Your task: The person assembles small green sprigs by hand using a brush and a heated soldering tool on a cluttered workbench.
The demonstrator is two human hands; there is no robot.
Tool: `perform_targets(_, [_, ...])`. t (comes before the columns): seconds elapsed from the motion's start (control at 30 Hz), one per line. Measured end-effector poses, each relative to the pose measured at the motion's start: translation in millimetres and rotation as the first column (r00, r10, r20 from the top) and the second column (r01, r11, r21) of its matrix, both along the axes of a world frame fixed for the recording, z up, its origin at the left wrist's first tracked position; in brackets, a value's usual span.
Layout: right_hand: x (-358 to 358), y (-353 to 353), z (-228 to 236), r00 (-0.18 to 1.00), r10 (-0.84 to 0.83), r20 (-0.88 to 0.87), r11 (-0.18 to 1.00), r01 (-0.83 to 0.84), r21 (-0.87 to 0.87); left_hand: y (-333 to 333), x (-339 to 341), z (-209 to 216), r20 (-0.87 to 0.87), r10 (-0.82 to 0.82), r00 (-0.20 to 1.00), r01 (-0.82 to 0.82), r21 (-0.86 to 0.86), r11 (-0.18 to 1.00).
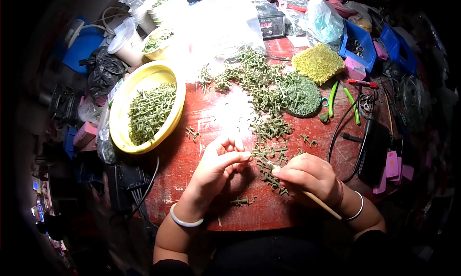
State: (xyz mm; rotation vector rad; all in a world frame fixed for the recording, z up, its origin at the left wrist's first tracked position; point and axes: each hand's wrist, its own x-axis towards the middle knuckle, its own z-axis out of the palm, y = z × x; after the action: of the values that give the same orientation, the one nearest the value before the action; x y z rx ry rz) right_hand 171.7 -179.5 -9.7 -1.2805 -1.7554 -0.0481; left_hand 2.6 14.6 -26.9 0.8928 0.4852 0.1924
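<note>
My right hand [309, 177] grips a slim wooden-handled tool [322, 205] like a pen, its pale tip pointing left toward my other hand. My left hand [222, 162] is closed in a pinch, thumb against the fingers. What it pinches, if anything, is too small to make out. Between and beyond the hands lies a loose heap of small green branched pieces [261, 86], trailing toward me. One single piece [244, 200] lies near the table's front edge. Another small group [192, 133] sits left of the heap.
A yellow basin [181, 101] of similar green pieces stands at the left. Beyond the heap are a round green textured pad [302, 96], a yellow rough block [318, 63] and blue bins [357, 48]. A black cable [331, 144] curves along the right of the red table [192, 206].
</note>
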Motion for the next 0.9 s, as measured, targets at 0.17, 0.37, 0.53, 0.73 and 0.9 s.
perform_targets(0.17, [-1.1, 0.2, -0.2, 1.0, -0.002, -0.006, 1.0, 0.002, -0.01, -0.2, 0.5, 1.9, -0.011, -0.006, 1.0, 0.006, 0.016, 1.0])
perform_targets(0.37, [-0.2, -0.2, 1.9, 1.0, 0.005, 0.01, 1.0, -0.005, -0.004, 0.1, 0.2, 1.6, -0.014, -0.011, 1.0, 0.011, 0.023, 1.0])
perform_targets(0.53, [0.3, -2.2, 5.4, 0.999, 0.039, -0.001, 0.999, -0.039, -0.011, -0.7, -0.1, 3.1, -0.035, -0.008, 0.999, 0.008, 0.008, 1.0])
perform_targets(0.73, [1.4, -3.9, 6.9, 0.981, -0.183, -0.067, 0.98, 0.187, 0.065, -0.1, -1.0, 0.0, -0.011, -0.017, 1.0, 0.018, 0.009, 1.0])
perform_targets(0.9, [1.7, -4.4, 8.6, 0.972, -0.226, -0.057, 0.971, 0.23, 0.071, 0.5, -1.6, 1.6, -0.007, -0.017, 1.0, 0.016, -0.024, 1.0])
